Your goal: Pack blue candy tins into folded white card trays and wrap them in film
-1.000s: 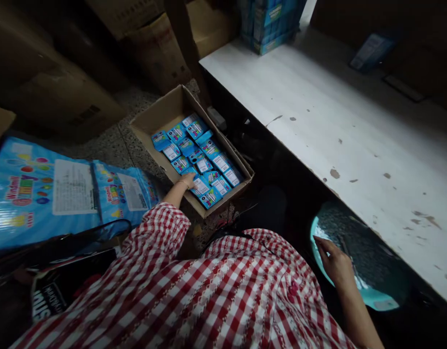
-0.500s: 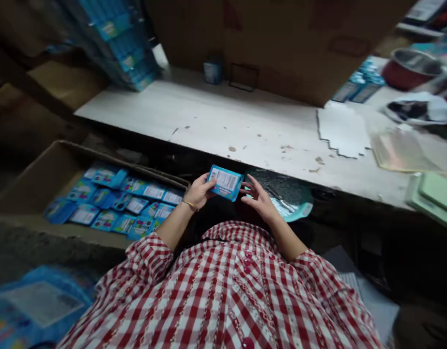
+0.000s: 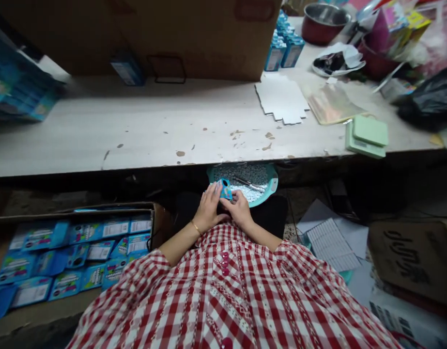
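Observation:
A small blue printed box point(image 3: 225, 189) is held between my two hands, close to my body and at the front of the basin. My left hand point(image 3: 208, 208) grips its left side, with fingers laid along it. On the other side, my right hand point(image 3: 240, 209) has its fingers closed round the box's lower right part. One dark round spot shows on the box; its far side is hidden. Just behind the hands, a turquoise basin point(image 3: 273, 186) holds many small white pieces, with a slim metal tool point(image 3: 249, 183) lying on them.
A cardboard carton point(image 3: 158, 218) of flat blue boxes point(image 3: 96, 249) stands at left. On the white table point(image 3: 165, 126) are a large cardboard box point(image 3: 208, 43), white card sheets point(image 3: 281, 99), a green scale point(image 3: 368, 133) and a red pot point(image 3: 323, 24). Papers point(image 3: 332, 242) lie low at right.
My view has swung right. The blue box has been turned from its flat barcode side to a tilted pose, and my right hand, apart from it before, has closed on it.

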`<move>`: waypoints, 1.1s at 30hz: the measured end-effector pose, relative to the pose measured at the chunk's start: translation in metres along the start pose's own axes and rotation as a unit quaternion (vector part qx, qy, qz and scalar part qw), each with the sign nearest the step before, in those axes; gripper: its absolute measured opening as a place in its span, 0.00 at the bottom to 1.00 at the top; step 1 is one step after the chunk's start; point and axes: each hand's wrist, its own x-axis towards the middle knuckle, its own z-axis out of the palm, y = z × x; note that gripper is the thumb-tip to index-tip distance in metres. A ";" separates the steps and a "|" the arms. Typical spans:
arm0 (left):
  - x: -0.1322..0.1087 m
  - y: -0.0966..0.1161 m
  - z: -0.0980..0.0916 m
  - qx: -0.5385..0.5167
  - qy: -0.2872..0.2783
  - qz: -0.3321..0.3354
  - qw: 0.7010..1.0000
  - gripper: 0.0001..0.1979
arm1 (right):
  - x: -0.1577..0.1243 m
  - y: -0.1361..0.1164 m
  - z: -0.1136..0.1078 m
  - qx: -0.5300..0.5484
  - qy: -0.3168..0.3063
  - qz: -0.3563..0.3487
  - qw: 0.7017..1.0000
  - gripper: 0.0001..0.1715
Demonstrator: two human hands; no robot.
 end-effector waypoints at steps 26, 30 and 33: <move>0.025 -0.047 0.014 -0.467 0.011 -0.442 0.766 0.24 | 0.111 0.060 -0.132 -0.416 -0.142 0.078 0.895 0.15; 0.020 -0.048 0.012 -0.473 -0.001 -0.449 0.759 0.24 | 0.115 0.075 -0.124 -0.404 -0.158 0.125 0.892 0.23; 0.020 -0.047 0.010 -0.466 -0.012 -0.452 0.761 0.25 | 0.111 0.070 -0.125 -0.411 -0.161 0.122 0.889 0.18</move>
